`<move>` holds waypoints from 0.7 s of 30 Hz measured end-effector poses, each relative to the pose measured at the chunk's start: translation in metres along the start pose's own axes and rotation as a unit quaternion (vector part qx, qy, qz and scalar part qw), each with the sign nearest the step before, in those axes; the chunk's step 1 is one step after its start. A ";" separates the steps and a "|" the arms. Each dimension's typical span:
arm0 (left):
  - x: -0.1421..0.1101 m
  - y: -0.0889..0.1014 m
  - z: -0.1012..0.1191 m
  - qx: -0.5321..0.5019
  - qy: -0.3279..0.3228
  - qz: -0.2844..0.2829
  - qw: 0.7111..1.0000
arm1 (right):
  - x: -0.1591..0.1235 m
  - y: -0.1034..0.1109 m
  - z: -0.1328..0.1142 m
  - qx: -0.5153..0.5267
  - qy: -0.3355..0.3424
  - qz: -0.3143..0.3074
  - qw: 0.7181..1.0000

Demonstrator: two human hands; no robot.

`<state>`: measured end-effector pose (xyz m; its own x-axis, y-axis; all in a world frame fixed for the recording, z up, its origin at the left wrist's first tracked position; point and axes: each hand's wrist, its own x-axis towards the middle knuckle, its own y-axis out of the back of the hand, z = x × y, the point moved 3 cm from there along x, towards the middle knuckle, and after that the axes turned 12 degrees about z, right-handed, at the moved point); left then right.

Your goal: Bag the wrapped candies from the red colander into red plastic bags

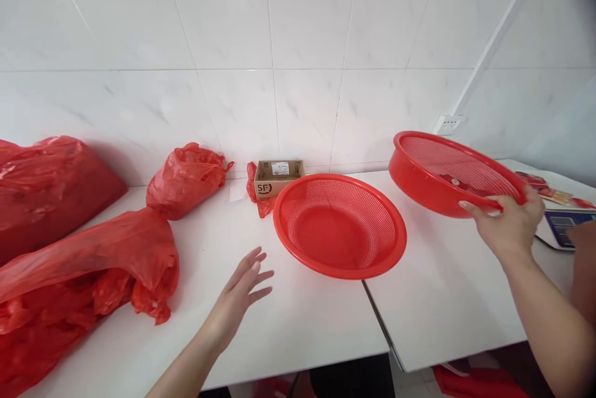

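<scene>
My right hand grips a red plastic colander by its rim, at the right. The colander is tilted and raised over the table, and some small dark red items and a whitish one lie in it, too small to name. A second red colander rests upright on the white table, with its bottom in sight. To the left of that one, my left hand hovers with fingers spread, touching nothing.
Red plastic bags fill the table's left side, with a smaller tied bag behind. A cardboard box stands near the wall. A scale, packets and another person's arm are at right. A seam divides the tables.
</scene>
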<state>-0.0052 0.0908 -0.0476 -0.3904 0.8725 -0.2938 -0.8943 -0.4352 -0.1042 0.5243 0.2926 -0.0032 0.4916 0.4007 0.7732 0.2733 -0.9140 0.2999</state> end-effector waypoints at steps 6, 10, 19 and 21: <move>0.051 -0.095 -0.026 -0.072 -0.068 -0.072 0.993 | -0.020 0.074 -0.109 0.104 0.034 -0.031 0.994; 0.041 -0.132 -0.049 -0.041 -0.058 -0.129 0.989 | -0.057 0.098 -0.163 0.259 0.029 -0.114 0.959; -0.022 -0.006 -0.086 0.036 -0.056 0.064 0.996 | -0.165 0.097 -0.217 0.348 0.085 -0.361 0.861; -0.032 0.048 -0.095 0.011 -0.014 0.125 0.992 | -0.183 0.092 -0.217 0.311 0.142 -0.361 0.868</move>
<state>-0.0146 0.0212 -0.1333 -0.6067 0.7437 -0.2807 -0.7729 -0.6344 -0.0102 0.2801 0.1214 0.0038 -0.1919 0.7419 0.6425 0.8618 -0.1859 0.4720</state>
